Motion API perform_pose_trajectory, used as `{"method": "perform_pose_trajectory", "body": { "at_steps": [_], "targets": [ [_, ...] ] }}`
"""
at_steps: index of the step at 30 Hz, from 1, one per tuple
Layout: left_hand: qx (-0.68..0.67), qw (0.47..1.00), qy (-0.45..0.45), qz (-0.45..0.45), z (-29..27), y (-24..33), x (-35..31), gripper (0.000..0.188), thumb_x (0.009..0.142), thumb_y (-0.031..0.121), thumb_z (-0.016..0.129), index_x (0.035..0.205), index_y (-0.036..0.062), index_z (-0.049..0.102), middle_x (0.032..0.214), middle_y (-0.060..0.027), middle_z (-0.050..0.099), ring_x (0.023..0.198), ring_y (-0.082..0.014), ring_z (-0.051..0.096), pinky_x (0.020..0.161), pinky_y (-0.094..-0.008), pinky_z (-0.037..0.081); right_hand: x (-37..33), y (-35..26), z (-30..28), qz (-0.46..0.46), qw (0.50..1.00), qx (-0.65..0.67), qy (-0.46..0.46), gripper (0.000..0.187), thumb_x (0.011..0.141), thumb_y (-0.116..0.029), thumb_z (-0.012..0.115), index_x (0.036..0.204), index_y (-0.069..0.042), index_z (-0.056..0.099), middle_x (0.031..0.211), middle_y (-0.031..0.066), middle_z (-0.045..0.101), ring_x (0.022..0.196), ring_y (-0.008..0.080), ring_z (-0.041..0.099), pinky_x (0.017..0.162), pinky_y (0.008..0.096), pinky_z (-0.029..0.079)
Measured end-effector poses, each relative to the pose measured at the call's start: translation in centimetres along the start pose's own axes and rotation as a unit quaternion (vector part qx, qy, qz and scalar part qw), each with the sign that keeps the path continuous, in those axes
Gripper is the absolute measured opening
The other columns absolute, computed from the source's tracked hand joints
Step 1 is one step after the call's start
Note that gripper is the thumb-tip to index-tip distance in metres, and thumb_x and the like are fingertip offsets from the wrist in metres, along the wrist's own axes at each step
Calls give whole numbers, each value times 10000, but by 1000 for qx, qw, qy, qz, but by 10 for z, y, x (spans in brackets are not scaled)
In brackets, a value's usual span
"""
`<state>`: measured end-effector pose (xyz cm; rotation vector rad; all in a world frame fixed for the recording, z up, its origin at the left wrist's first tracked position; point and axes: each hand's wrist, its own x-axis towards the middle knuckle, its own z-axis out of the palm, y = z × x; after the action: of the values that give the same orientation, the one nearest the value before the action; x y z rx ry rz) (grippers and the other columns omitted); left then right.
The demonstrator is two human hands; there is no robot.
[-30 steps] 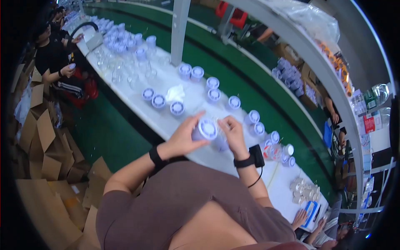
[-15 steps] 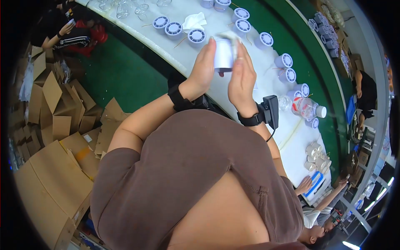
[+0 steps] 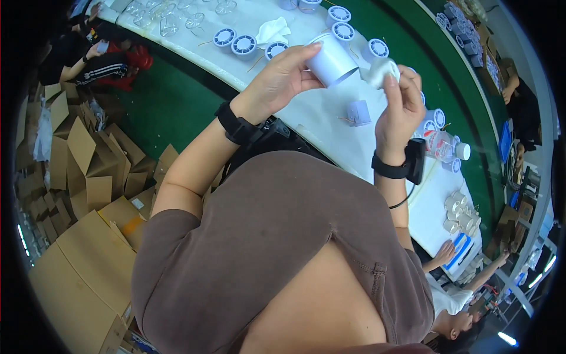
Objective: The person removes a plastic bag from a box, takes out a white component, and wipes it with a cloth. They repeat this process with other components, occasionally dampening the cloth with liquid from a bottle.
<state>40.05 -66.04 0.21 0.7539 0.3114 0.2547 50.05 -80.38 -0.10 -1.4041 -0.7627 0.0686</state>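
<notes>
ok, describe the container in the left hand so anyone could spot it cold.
Start at the long white table running diagonally across the upper view. Over it, the left hand grips a pale cylindrical container, tilted. It is held up with its smooth side showing, while the slotted-top containers behind it stand on the table.

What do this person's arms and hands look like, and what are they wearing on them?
The left hand and right hand have no gloves, so the fingers are bare. Each wrist wears a black band. The right one also carries a small dark box with a thin black cable. The short sleeves are plain brown.
</notes>
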Motion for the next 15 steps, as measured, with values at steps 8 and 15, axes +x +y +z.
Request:
{"method": "perform_pose_trajectory", "body": {
  "at_steps": [8, 15],
  "targets": [
    [200, 964, -66, -162, -9, 6, -3, 479, 864, 412, 234, 1000, 31, 490, 854, -153, 552, 829, -195, 546, 681, -310, 452, 7, -36, 9, -261, 825, -392, -311, 267, 652, -113, 612, 911, -55, 579, 832, 58, 517, 752, 203, 495, 667, 329, 365],
    [531, 839, 23, 121, -13, -15, 2, 558, 867, 440, 141, 841, 20, 509, 777, -156, 546, 704, -267, 536, 605, -339, 406, 0, -18, 25, -347, 829, -398, -183, 253, 674, -126, 592, 926, -96, 585, 788, 51, 510, 725, 213, 472, 649, 313, 341]
  ]
}}
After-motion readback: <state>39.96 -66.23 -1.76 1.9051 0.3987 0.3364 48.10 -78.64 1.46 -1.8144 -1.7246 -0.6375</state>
